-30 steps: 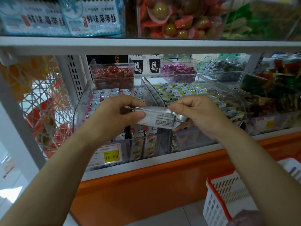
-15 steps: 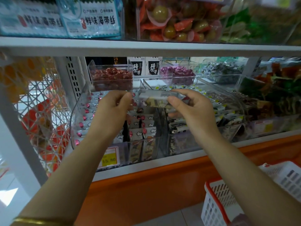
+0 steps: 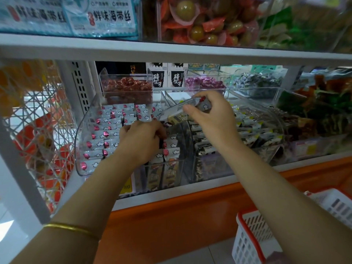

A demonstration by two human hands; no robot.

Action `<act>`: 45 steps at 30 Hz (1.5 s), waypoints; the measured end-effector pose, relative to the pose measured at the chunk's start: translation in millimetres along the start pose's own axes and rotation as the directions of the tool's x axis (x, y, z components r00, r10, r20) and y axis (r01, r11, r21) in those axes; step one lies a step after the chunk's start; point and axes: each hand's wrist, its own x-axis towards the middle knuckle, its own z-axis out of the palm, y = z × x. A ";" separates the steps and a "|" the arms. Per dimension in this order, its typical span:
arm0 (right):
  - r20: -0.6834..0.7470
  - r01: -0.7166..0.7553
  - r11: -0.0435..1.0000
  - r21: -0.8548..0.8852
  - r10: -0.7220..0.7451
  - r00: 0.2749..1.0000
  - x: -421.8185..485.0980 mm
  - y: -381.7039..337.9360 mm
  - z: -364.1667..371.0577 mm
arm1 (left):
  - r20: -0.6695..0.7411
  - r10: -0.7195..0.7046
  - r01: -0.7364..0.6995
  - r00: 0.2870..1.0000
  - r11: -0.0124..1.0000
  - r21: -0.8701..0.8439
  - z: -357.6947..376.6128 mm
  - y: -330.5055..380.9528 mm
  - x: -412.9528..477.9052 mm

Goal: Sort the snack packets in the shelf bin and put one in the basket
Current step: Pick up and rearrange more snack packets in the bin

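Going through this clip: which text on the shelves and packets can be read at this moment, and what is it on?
"鲜味海带丝": teal packets, top shelf.
"碎银子": black-and-white boxes at the back.
Yellow price tag: mostly hidden by the left forearm, unreadable.
Print on the snack packet pinched in the right hand: too small to read.

Single wide-angle view from a camera worn on the person's head. It faces forward and slightly down at the clear shelf bin (image 3: 83, 141), near enough for the left hand (image 3: 142, 138) to be inside it and the right hand (image 3: 211, 119) just above its right wall. The upper shelf edge (image 3: 171, 52) crosses above the bin. The basket (image 3: 247, 235) lies below and right of the bin, cut by the frame.
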 end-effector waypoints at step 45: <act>0.585 0.407 0.674 -0.616 0.046 0.809 65.6 -15.2 56.2 | -0.017 -0.103 0.098 0.994 0.973 -0.207 -19.4 -11.8 -3.2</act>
